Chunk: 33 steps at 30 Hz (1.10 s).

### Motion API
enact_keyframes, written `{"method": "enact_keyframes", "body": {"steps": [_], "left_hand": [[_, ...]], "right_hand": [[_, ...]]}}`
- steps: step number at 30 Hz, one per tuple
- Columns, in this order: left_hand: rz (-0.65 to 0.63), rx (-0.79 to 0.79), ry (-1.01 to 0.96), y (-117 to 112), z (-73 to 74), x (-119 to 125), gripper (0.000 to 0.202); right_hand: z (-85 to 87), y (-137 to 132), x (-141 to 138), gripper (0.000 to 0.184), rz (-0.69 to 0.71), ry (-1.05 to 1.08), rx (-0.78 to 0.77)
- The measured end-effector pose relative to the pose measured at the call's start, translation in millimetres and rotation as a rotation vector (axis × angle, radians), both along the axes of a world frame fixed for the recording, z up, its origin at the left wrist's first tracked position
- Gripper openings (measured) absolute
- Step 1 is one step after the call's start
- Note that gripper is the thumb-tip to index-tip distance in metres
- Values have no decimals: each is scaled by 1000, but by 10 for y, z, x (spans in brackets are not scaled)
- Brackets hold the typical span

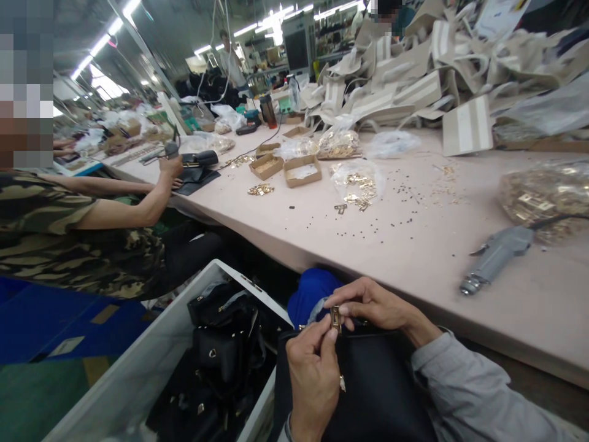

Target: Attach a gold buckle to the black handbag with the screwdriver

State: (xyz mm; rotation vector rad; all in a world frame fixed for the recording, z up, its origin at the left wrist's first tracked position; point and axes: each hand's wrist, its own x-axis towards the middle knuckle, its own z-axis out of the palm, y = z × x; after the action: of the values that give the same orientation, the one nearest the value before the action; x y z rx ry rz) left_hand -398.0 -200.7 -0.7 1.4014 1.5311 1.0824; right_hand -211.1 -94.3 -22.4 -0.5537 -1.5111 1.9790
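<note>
My left hand and my right hand meet low in the view, below the table edge. Both pinch a small gold metal clasp that sits at the top edge of a black leather bag on my lap. The left thumb and fingers close on the clasp from below, the right fingers from above. A blue cloth lies just behind the bag.
A grey electric screwdriver lies on the pink table at right, beside bags of gold hardware. Small boxes, loose fittings and screws dot the table. A white bin of black bags stands at left. A person in camouflage works at left.
</note>
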Motion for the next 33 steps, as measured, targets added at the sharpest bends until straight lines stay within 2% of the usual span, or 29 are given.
{"method": "enact_keyframes", "body": {"steps": [10,18,25,33], "left_hand": [[18,-92,-152,21,-111,-27,23],[10,-101,-170,52,-38,-28,23],[49,-124,-226,50,-40,-2,22],[87,-119,-279,57,-7,17,20]], "right_hand": [[-9,-16,18,38,11,15,-18],[53,-6,26,39,47,-5,-27],[71,-15,14,38,65,5,-67],[-8,0,12,36,45,-8,-86]]}}
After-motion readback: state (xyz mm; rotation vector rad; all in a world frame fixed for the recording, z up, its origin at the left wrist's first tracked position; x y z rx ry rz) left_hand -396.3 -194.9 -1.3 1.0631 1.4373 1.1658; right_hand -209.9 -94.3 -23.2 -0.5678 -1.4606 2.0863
